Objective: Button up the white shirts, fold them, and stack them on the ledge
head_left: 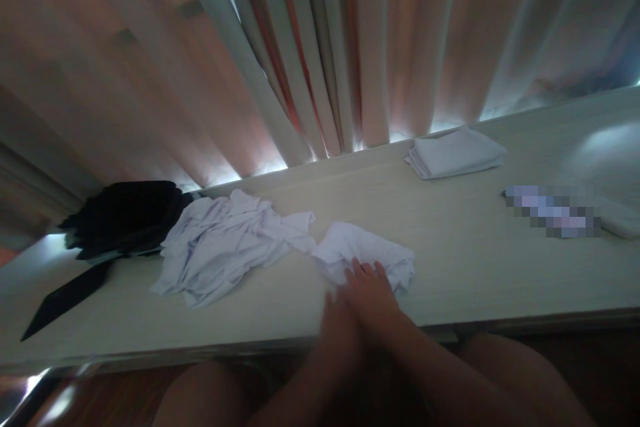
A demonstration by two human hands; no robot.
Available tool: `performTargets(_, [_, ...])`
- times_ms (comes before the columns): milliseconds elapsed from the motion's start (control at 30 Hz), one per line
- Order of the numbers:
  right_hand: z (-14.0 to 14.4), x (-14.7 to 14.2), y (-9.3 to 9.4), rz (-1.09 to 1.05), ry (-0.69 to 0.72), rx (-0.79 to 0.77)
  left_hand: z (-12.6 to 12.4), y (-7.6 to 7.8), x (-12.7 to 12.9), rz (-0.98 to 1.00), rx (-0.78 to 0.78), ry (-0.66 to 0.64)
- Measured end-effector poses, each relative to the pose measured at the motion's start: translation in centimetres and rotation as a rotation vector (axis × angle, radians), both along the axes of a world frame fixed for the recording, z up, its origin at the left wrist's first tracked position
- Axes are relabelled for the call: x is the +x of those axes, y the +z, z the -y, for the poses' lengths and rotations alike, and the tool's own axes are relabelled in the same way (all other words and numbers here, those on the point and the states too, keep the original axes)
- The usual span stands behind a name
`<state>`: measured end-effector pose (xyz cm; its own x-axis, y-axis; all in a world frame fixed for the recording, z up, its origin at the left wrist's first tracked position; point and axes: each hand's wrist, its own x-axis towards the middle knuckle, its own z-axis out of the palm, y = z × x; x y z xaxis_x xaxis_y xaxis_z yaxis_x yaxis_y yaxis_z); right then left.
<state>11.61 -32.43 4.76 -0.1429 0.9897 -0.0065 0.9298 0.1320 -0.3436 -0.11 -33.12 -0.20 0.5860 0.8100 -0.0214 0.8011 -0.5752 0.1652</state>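
Observation:
A small piece of white cloth (363, 243), partly folded and wrinkled, lies near the table's front edge. My right hand (373, 290) rests on its near side, fingers laid out over the fabric. Just left of it and close against it, my left hand (340, 320) is smeared by motion at the cloth's near edge, so its fingers cannot be made out. To the left, a crumpled heap of white cloth (225, 247) reaches almost to the small piece. Farther back on the right is a neatly folded white cloth (457, 153).
A pale table (465, 253) runs across the view below long curtains (415, 33). On its left stand a stack of black cloth (130, 217) and a flat dark piece (67, 300). A pixelated object (550, 211) lies at right. My knees are under the front edge.

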Motion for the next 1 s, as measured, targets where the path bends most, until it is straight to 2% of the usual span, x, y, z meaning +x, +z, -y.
performTargets(67, [0.4,0.1,-0.9,0.049,0.001,0.009,0.0,1.8,-2.5,-0.004,-0.010,0.013])
performTargets(133, [1.1,-0.2,-2.1,0.097,0.020,0.021,-1.5,4.1,-3.6,0.027,0.040,0.069])
performTargets(200, [1.8,-1.0,-2.9,0.110,0.027,0.034,-4.0,6.0,-3.3,0.086,0.134,0.048])
performTargets(267, [2.4,-1.7,-2.7,0.072,0.009,0.025,-6.8,6.6,-2.3,0.092,0.186,-0.014])
performTargets(333, [2.7,-2.0,-1.4,0.005,0.034,-0.014,-9.1,5.8,-1.5,-0.006,0.149,-0.016])
performTargets(433, [2.5,-0.8,1.7,-0.080,0.128,-0.031,-10.9,3.2,-1.7,-0.108,0.114,-0.019])
performTargets(533, [1.5,2.2,3.4,-0.137,0.052,0.231,-10.9,0.8,-3.0,-0.093,0.142,-0.055])
performTargets(600, [0.7,4.2,3.0,-0.095,-0.104,0.350,-10.7,-0.1,-3.8,-0.064,0.164,-0.065])
performTargets(633, [0.4,5.0,2.4,-0.046,-0.183,0.317,-10.5,-0.4,-4.0,-0.052,0.172,-0.071])
performTargets(700, [0.2,5.8,1.0,0.048,-0.274,0.142,-10.4,-0.8,-4.2,-0.040,0.186,-0.077])
performTargets(767, [0.7,5.7,-0.3,0.096,-0.272,-0.020,-10.4,-1.1,-4.3,-0.040,0.198,-0.069])
performTargets(833, [1.6,5.0,-1.0,0.106,-0.248,-0.094,-10.5,-1.5,-4.3,-0.055,0.200,-0.050])
performTargets(933, [2.8,4.0,-1.1,0.093,-0.247,-0.163,-10.5,-1.8,-4.5,-0.092,0.182,-0.040])
performTargets(1000, [3.2,3.7,-0.8,0.081,-0.244,-0.217,-10.5,-1.2,-4.1,-0.103,0.186,-0.023])
